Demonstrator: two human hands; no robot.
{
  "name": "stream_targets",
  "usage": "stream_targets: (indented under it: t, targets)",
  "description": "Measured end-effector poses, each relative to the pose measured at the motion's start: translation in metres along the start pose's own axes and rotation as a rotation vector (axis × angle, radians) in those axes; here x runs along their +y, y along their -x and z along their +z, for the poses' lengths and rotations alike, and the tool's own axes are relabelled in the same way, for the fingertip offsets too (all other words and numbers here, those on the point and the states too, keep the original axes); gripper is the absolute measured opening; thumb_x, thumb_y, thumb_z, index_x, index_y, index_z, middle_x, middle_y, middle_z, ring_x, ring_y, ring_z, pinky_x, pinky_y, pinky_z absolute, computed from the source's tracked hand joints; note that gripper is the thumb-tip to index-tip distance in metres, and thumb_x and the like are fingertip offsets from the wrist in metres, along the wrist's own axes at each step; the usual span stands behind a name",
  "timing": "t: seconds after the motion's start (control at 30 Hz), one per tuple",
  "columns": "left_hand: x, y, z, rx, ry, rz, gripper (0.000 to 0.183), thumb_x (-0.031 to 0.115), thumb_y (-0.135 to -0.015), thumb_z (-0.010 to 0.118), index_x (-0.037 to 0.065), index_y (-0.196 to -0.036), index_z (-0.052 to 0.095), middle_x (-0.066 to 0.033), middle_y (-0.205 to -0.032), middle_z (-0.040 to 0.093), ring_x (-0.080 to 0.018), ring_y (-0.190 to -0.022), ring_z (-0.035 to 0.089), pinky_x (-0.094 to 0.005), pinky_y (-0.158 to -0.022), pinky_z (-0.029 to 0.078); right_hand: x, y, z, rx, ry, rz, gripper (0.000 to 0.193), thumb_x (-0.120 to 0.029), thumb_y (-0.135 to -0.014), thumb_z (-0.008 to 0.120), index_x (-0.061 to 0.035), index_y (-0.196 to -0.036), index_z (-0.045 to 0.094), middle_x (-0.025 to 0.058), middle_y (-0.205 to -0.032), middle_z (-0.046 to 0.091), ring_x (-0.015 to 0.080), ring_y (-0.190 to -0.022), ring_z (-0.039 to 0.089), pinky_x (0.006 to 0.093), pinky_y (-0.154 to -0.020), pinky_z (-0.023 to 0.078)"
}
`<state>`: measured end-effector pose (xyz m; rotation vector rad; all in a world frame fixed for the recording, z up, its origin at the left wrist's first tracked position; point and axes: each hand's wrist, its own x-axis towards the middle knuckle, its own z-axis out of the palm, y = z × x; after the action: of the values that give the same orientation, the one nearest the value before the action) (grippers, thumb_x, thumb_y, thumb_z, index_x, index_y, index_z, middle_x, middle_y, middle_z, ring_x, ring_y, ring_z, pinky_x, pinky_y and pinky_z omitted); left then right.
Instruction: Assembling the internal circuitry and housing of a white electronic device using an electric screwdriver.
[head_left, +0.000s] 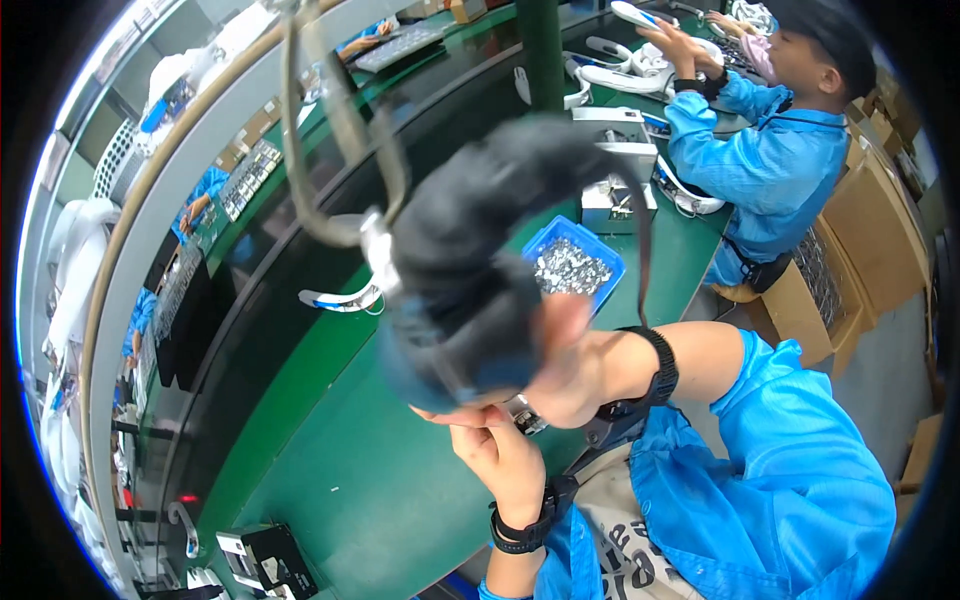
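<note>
A large blurred black thing, soft and cap-like (pixel 450 250), fills the middle of the view close up and covers much of both hands. My left hand (pixel 505 470), with a black band at the wrist, has its fingers bent in below that dark shape; what they pinch is hidden. Coming in from the right, my right hand (pixel 570 385) is smeared by motion and partly covered, so its fingers cannot be read. A small shiny metal part (pixel 528 414) shows between the hands. Beyond them stands a blue bin (pixel 617 283) of small metal pieces.
On the green table (pixel 380 480) a white curved piece (pixel 345 300) lies beyond my hands. A black-and-white box (pixel 265 560) stands at lower left. A co-worker in blue (pixel 760 150) holds a white piece at upper right, near cardboard boxes (pixel 870 235). A curved rail (pixel 150 170) crosses the left.
</note>
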<state>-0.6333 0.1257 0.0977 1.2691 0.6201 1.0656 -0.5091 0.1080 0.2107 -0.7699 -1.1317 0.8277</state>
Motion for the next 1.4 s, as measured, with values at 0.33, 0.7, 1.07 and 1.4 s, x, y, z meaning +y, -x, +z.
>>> stream_targets:
  t: [0.33,0.7,1.07,1.4]
  targets:
    - [0.010,0.000,0.013,-0.095,-0.027,-0.077,0.030,0.017,-0.112,0.042,0.007,-0.139,0.050,-0.0136,-0.087,0.067,-0.0190,-0.070,0.067,-0.0326,-0.064,0.056,-0.024,0.033,-0.083,0.287,0.118,-0.342,0.097,-0.090,-0.092,0.032,-0.0003,-0.110,0.064,-0.0003,-0.073,0.058,0.0055,-0.059,0.052,0.0218,-0.054,0.042]
    - [0.004,-0.006,0.023,-0.140,-0.092,-0.070,0.029,0.013,-0.110,0.042,0.011,-0.139,0.044,-0.0158,-0.089,0.068,-0.0193,-0.071,0.065,-0.0311,-0.066,0.053,0.010,0.055,-0.269,0.662,0.325,-0.353,0.087,-0.079,-0.102,0.028,0.0015,-0.101,0.061,0.0052,-0.067,0.056,0.0107,-0.054,0.052,0.0246,-0.052,0.043]
    - [0.011,-0.007,0.028,-0.260,0.082,-0.157,0.028,0.016,-0.111,0.046,0.012,-0.137,0.039,-0.0108,-0.081,0.060,-0.0179,-0.066,0.059,-0.0334,-0.062,0.053,0.020,0.052,-0.275,0.677,0.312,-0.190,0.086,-0.081,-0.101,0.025,-0.0020,-0.092,0.058,0.0039,-0.065,0.054,0.0108,-0.052,0.052,0.0246,-0.049,0.041]
    - [0.001,-0.008,0.037,-0.362,0.044,-0.184,0.031,0.009,-0.111,0.049,0.011,-0.140,0.037,-0.0091,-0.084,0.059,-0.0141,-0.068,0.057,-0.0293,-0.064,0.050,-0.030,0.041,-0.129,0.378,-0.250,-0.327,0.099,-0.094,-0.090,0.016,-0.0034,-0.095,0.054,0.0054,-0.061,0.050,0.0161,-0.047,0.050,0.0301,-0.046,0.043]
